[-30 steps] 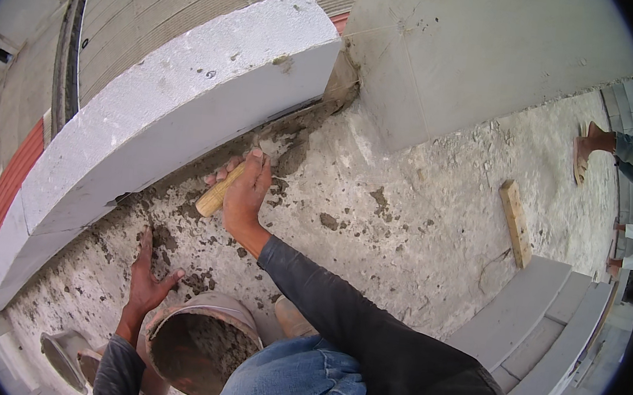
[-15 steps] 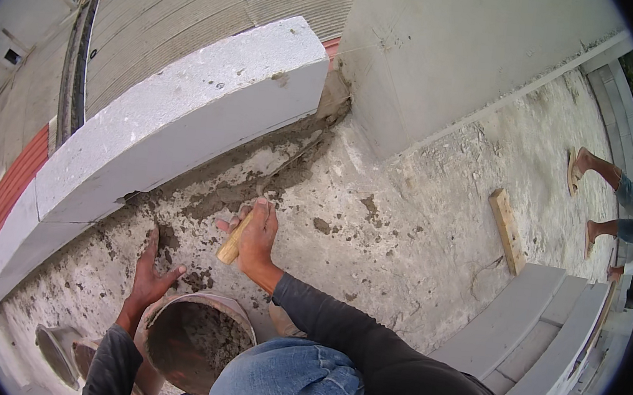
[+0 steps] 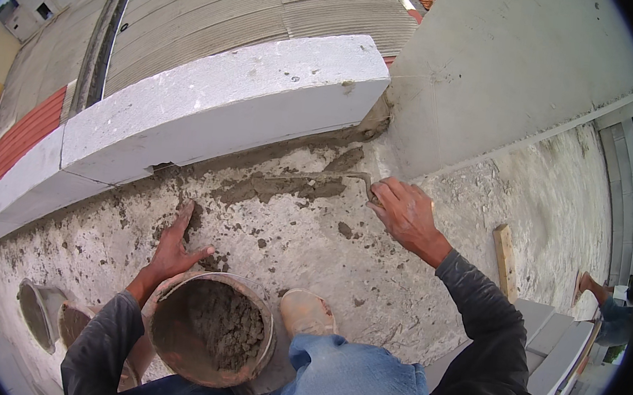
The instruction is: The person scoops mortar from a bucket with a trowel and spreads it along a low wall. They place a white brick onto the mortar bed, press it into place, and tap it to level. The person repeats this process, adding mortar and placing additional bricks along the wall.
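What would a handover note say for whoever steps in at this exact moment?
Left hand: flat on the concrete floor, holding nothing, beside the bucket of mortar.
Right hand: gripping a trowel, blade on the mortar strip.
Done: white block laid along the edge, mortar at its foot.
Left: the strip is rough and patchy, with loose lumps on the floor.

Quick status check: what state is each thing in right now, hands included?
Right hand: closed on a trowel.
Trowel: blade flat on the wet mortar.
Mortar strip: spread along the block's base.
Left hand: open, fingers pressed on the slab.
Bucket: upright, partly filled with mortar.
White block: lying flat, bedded on mortar.
Wooden piece: lying loose on the slab.
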A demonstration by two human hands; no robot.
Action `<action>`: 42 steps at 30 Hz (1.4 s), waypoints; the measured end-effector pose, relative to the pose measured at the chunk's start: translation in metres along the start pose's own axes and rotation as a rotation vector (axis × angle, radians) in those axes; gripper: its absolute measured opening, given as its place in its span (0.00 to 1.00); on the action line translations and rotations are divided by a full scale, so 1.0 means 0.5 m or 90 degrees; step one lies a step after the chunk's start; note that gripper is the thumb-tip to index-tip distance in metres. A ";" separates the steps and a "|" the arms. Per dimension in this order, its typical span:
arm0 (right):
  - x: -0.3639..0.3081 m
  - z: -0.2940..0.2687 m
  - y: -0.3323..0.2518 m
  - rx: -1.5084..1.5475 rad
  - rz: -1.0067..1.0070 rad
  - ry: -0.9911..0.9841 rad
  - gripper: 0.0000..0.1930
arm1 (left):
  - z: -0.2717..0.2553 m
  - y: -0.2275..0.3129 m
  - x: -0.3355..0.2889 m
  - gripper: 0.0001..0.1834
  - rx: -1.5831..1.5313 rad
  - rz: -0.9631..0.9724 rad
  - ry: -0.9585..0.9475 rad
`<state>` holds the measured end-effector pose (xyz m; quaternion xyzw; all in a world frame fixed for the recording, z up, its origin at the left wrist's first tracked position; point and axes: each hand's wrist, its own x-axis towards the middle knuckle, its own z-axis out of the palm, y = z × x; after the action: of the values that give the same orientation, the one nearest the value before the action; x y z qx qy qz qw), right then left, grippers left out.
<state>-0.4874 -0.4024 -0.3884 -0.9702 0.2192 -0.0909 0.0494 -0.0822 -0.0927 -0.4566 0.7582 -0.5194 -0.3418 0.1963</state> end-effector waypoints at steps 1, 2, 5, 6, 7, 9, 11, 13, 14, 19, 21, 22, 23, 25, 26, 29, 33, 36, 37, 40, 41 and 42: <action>0.039 0.002 0.035 -0.062 -0.053 0.004 0.14 | 0.000 0.001 0.002 0.65 0.013 0.002 -0.002; 0.077 0.007 0.059 -0.080 -0.082 0.004 0.13 | -0.001 0.002 0.002 0.66 0.030 -0.008 -0.011; 0.173 0.031 0.100 -0.121 -0.170 0.017 0.13 | -0.006 0.004 0.003 0.65 0.006 -0.011 -0.020; 0.196 0.039 0.108 -0.135 -0.199 0.011 0.13 | -0.009 0.004 0.003 0.65 -0.003 -0.009 -0.020; 0.210 0.047 0.114 -0.130 -0.211 0.031 0.13 | -0.011 0.005 0.002 0.65 -0.001 -0.014 -0.024; 0.221 0.062 0.126 -0.130 -0.217 0.038 0.14 | -0.012 0.006 0.001 0.65 0.007 -0.011 -0.027; 0.217 0.077 0.139 -0.107 -0.207 0.026 0.14 | -0.011 0.007 0.000 0.65 0.003 -0.024 -0.037; 0.210 0.088 0.148 -0.111 -0.166 -0.041 0.13 | -0.009 0.007 0.000 0.65 0.025 -0.012 -0.025; 0.208 0.090 0.150 -0.106 -0.181 -0.004 0.14 | -0.009 0.007 0.001 0.65 0.027 -0.027 -0.032; 0.155 0.068 0.120 -0.120 -0.176 -0.128 0.14 | -0.009 -0.002 0.002 0.65 -0.040 0.000 -0.031; 0.111 0.055 0.098 -0.118 -0.168 -0.089 0.15 | -0.006 -0.005 0.001 0.65 -0.042 0.012 -0.026; 0.094 0.055 0.090 -0.128 -0.140 -0.127 0.15 | -0.004 -0.006 0.000 0.64 -0.022 0.028 -0.018; 0.081 0.057 0.085 -0.124 -0.118 -0.068 0.15 | 0.000 -0.006 0.001 0.64 0.000 0.035 -0.014; 0.059 0.067 0.075 -0.137 -0.045 -0.012 0.16 | 0.007 -0.002 0.004 0.63 0.014 0.039 0.000; 0.050 0.076 0.065 -0.136 -0.010 -0.033 0.16 | 0.010 0.001 0.007 0.63 0.039 0.022 -0.002; 0.028 0.089 0.032 -0.138 0.058 -0.035 0.16 | 0.018 0.008 0.027 0.62 -0.022 0.044 0.005; -0.043 0.062 -0.039 0.014 0.193 -0.017 0.15 | 0.030 0.012 0.058 0.65 -0.023 0.080 -0.006; -0.099 0.026 -0.059 0.103 0.368 -0.012 0.15 | 0.044 0.015 0.078 0.67 0.007 0.099 0.051; -0.112 0.018 -0.057 0.123 0.424 -0.017 0.15 | 0.050 0.018 0.083 0.67 0.015 0.102 0.062; -0.117 0.020 -0.036 0.215 0.479 -0.043 0.18 | 0.064 0.030 0.100 0.68 0.029 0.094 0.072; -0.111 0.027 -0.031 0.241 0.498 -0.054 0.19 | 0.067 0.036 0.107 0.68 0.027 0.078 0.063; -0.101 0.035 -0.031 0.286 0.482 -0.078 0.19 | 0.069 0.042 0.114 0.68 0.026 0.059 0.052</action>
<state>-0.5222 -0.3655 -0.4112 -0.7901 0.5308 -0.0540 0.3017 -0.1081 -0.1513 -0.4845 0.7506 -0.5522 -0.2903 0.2178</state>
